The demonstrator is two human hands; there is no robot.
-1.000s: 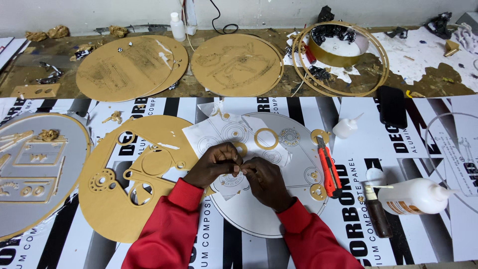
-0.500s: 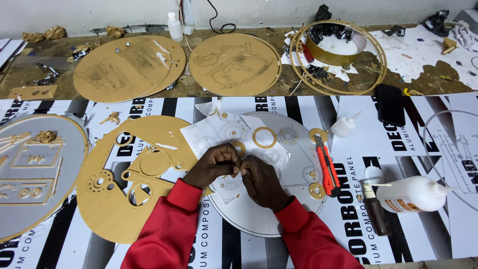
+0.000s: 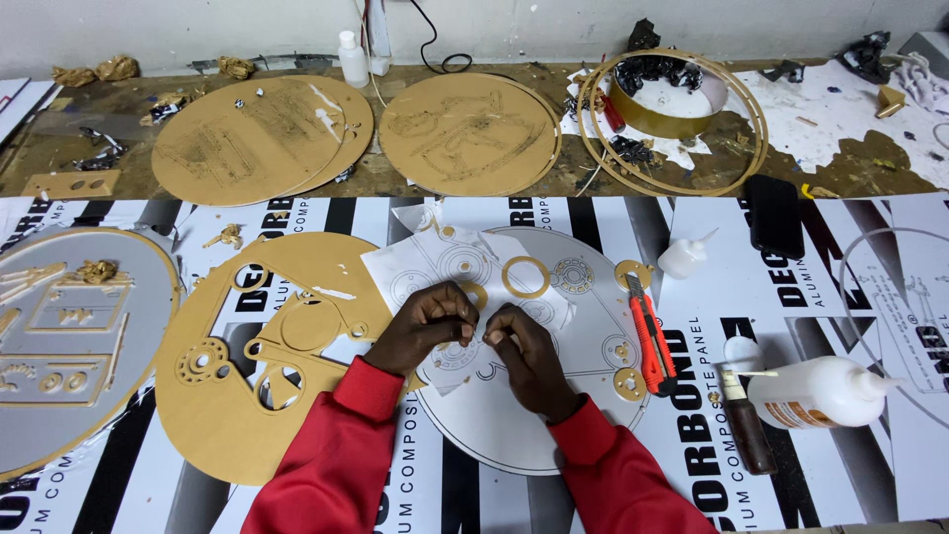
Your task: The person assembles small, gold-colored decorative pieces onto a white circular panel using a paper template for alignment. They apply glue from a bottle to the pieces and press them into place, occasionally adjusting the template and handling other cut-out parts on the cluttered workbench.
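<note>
1. at table (image 3: pixel 850 465) centre, head view: left hand (image 3: pixel 427 324) and right hand (image 3: pixel 526 354) meet over the grey round disc (image 3: pixel 583 396), fingertips touching.
2. fingers of both hands pressed together, pinching a small piece between them; the piece is too small to tell what it is.
3. under the hands lies a white paper sheet (image 3: pixel 415 269) with circle drawings, a gold ring (image 3: pixel 525 278) on it just past the hands.
4. gold cut-out panel (image 3: pixel 227 415) beside the left hand; orange utility knife (image 3: pixel 647 336) on the disc's right edge.
5. white glue bottle (image 3: pixel 816 393) lies on its side, well right.
</note>
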